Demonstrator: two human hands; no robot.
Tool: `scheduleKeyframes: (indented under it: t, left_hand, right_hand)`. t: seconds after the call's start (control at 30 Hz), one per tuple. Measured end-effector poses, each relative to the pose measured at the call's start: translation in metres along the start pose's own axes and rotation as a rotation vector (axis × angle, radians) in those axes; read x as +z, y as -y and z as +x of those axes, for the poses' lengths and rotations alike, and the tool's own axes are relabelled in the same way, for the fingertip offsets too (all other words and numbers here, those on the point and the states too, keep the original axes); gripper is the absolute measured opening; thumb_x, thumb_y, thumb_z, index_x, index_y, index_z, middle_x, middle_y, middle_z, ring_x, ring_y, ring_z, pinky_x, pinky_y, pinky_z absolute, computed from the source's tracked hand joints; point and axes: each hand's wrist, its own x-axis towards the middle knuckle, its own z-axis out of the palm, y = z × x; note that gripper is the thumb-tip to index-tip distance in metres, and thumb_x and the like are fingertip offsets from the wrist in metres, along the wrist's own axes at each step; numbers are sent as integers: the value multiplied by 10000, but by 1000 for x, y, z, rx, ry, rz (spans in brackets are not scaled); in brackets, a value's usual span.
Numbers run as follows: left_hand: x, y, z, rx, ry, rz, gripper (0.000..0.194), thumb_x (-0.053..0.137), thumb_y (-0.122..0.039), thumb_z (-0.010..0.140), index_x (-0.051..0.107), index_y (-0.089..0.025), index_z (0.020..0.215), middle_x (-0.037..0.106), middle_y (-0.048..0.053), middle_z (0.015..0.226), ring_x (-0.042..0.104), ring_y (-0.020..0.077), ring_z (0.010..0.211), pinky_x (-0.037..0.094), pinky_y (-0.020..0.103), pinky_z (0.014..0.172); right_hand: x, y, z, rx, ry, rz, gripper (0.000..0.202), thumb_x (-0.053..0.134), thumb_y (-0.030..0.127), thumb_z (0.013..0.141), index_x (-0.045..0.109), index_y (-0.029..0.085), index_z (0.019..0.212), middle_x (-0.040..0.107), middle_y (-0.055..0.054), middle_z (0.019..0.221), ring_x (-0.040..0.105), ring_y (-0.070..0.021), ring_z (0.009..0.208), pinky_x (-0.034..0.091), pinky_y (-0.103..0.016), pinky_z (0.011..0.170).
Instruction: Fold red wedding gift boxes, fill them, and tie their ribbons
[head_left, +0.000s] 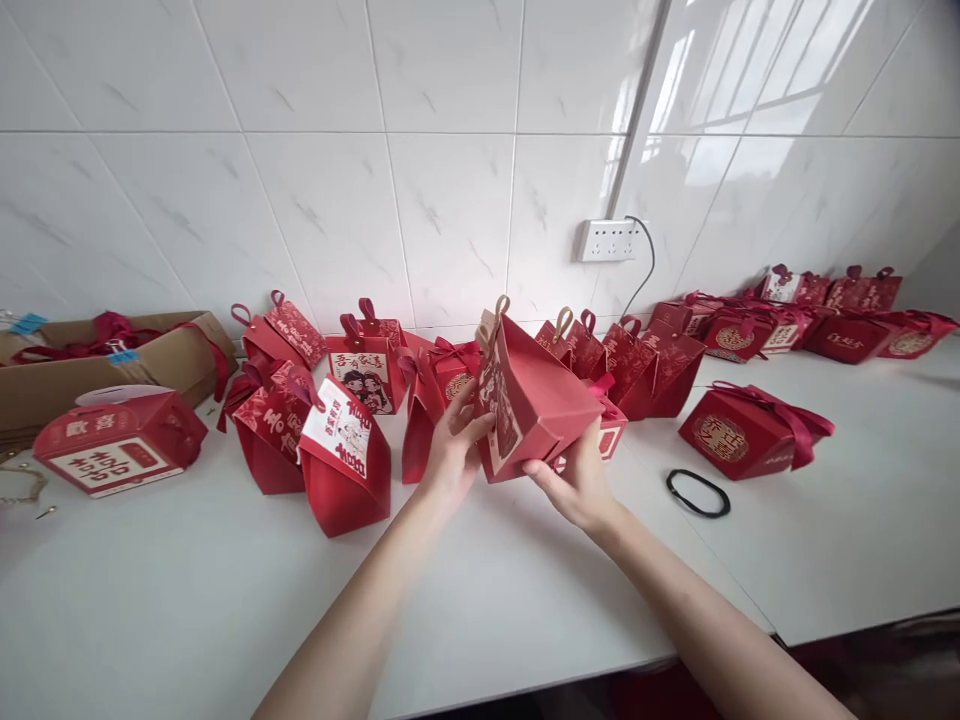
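Between my two hands a red gift box (551,385) is held tilted above the table, its underside turned partly toward me and a beige loop at its top. My left hand (454,440) grips its left, printed side. On the lower right, my right hand (577,480) has its thumb at the bottom edge, the other fingers hidden behind the box. Left of my hands stands a red gift box with a white printed front (345,455). Behind the held box, more red gift boxes (637,370) with loops stand close together.
A cardboard box (150,370) with ribbons lies at the left, behind a red box with a white label (120,445). A black ring-shaped band (697,493) and a ribboned red box (739,435) lie to the right. A power strip (611,240) is on the tiled wall.
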Motion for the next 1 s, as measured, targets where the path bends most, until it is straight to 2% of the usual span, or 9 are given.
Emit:
scheduleKeyframes:
  t: [0.13,0.23,0.37,0.47,0.53,0.63,0.8,0.93,1.0]
  left_hand:
    - [3,2,-1,16,12,-29,526,746,-226,645,579,-174,1141,648,95,1122,571,276,1122,458,371,938]
    - [3,7,-3,70,94,-2,667,793,-282,604,522,-194,1207,613,107,1203,515,293,1199,435,384,982]
    - [4,12,-7,114,138,144,876,824,-191,554,390,-267,1311,564,86,1275,565,275,1138,477,379,934]
    - [4,11,-6,171,67,270,784,798,-180,599,412,-248,1279,601,85,1211,607,247,1065,492,352,907]
    - [3,10,-4,216,3,279,673,765,-235,660,438,-251,1248,613,75,1189,601,228,1073,482,332,916]
    - [2,8,-1,257,-85,279,528,711,-293,730,475,-255,1200,615,66,1182,582,212,1098,465,316,933]
    - [-1,9,1,331,-169,361,474,682,-337,759,482,-261,1183,603,62,1200,576,206,1101,464,320,945]
    - [-5,8,3,436,-132,451,505,669,-368,759,475,-263,1213,602,59,1193,572,209,1104,495,319,912]
    - [-6,6,2,490,-98,488,529,654,-380,758,468,-255,1237,596,64,1199,560,222,1124,503,325,906]
  right_hand:
    - [3,4,5,156,-107,148,842,494,624,814,15,238,1390,448,-163,1217,494,-274,1169,461,-487,945]
    - [1,9,12,205,-155,175,920,495,649,798,-55,231,1405,434,-185,1275,476,-292,1208,441,-513,975]
    - [-2,10,14,311,-84,285,810,417,640,841,-20,247,1397,466,-179,1260,562,-291,1104,526,-517,868]
    - [-3,12,14,433,28,456,694,401,599,861,20,293,1354,483,-164,1245,641,-255,910,606,-457,629]
    - [-3,13,14,496,36,532,583,451,567,851,134,309,1267,507,-132,1212,643,-233,872,610,-395,531]
    - [-4,14,15,531,19,588,429,515,544,831,268,293,1075,562,-73,1109,647,-205,839,605,-340,503]
    - [-5,14,14,594,33,639,402,565,537,808,302,267,947,617,-5,857,667,-191,754,585,-303,492]
    - [-5,15,13,611,34,637,402,569,534,801,288,261,894,652,-1,856,682,-192,743,571,-292,498]
    - [-6,16,13,615,54,649,392,554,533,811,280,261,882,661,20,764,685,-189,705,566,-292,511]
